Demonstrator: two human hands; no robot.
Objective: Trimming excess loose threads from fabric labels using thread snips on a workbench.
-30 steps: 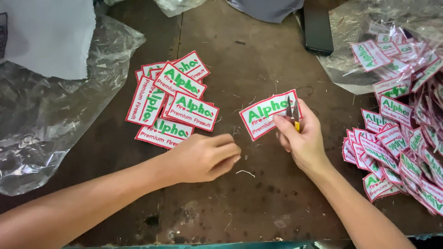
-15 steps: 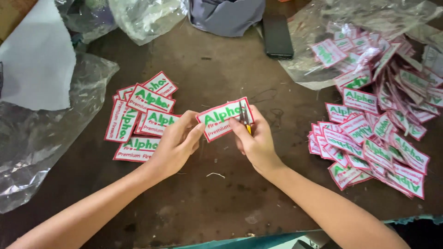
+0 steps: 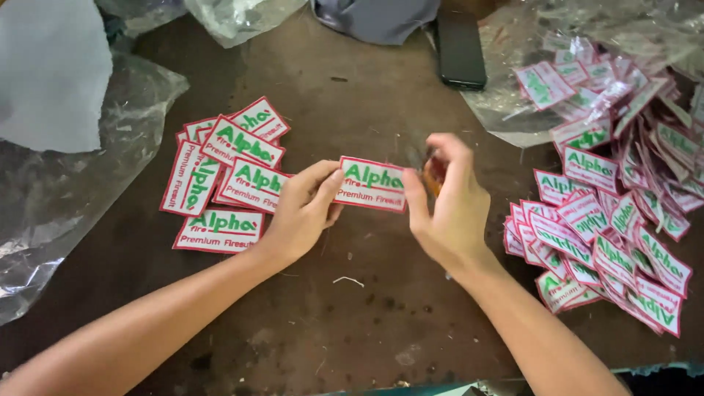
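Head view, left to right: clear plastic sheeting [image 3: 66,198] lies at nine o'clock, then a small stack of patches [image 3: 220,176] on the dark table [image 3: 330,315]. The left hand [image 3: 301,209] pinches the left end of one white patch [image 3: 370,183]; the right hand [image 3: 451,202] closes on its right edge, gripping a blurred small tool too. It looks like trimming or checking; careful turning seems next. A loose patch heap [image 3: 623,198] sits at three o'clock.

Embroidered cloth patch [image 3: 371,184], matt, worn dark wood table [image 3: 352,308], rough, crinkly glossy plastic sheet [image 3: 66,191], glossy black phone [image 3: 460,51]
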